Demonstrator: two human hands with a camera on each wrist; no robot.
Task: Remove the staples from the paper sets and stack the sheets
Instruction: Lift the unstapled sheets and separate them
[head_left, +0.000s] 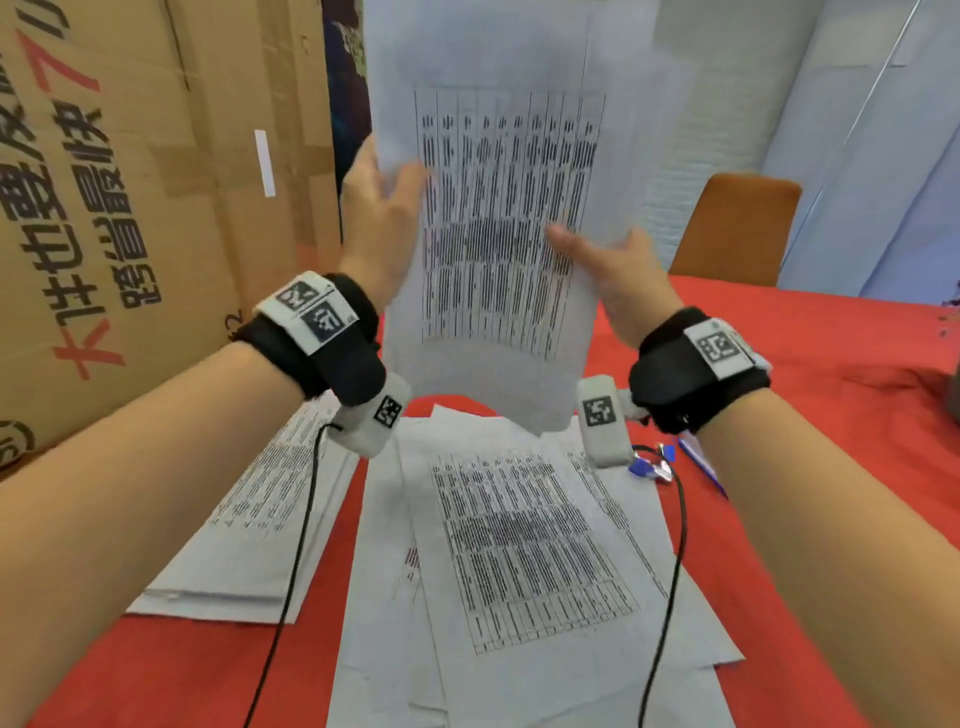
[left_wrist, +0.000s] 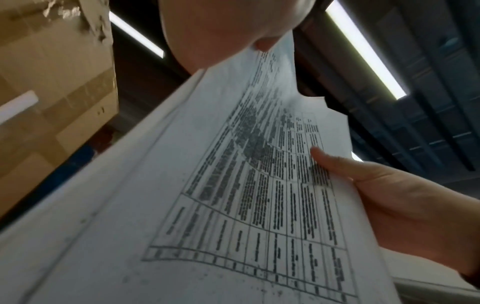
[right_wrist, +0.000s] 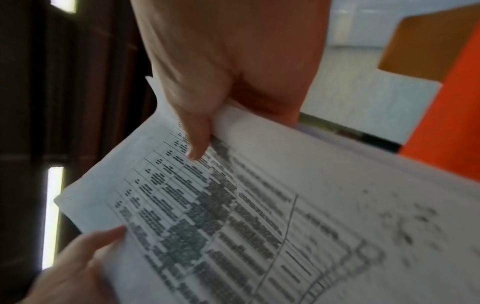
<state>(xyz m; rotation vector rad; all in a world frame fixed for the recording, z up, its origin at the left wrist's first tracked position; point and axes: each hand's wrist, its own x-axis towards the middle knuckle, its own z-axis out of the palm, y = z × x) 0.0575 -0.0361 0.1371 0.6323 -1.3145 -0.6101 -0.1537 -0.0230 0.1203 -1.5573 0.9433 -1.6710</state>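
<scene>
A paper set (head_left: 498, 208) printed with a dense table is held upright in the air above the red table (head_left: 810, 374). My left hand (head_left: 387, 202) pinches its left edge, thumb on the front. My right hand (head_left: 602, 260) pinches its right edge, with the thumb (right_wrist: 197, 135) pressed on the print. In the left wrist view the sheets (left_wrist: 233, 185) fan apart along the near edge. Below the hands lies a loose pile of printed sheets (head_left: 519, 551). A neater stack (head_left: 249, 525) sits to its left. No staple is visible.
A blue staple remover (head_left: 652, 465) and a pen (head_left: 701, 465) lie on the cloth under my right wrist. A big cardboard box (head_left: 130, 208) stands close on the left. An orange chair (head_left: 737, 228) is beyond the table's far edge. Wrist cables trail over the papers.
</scene>
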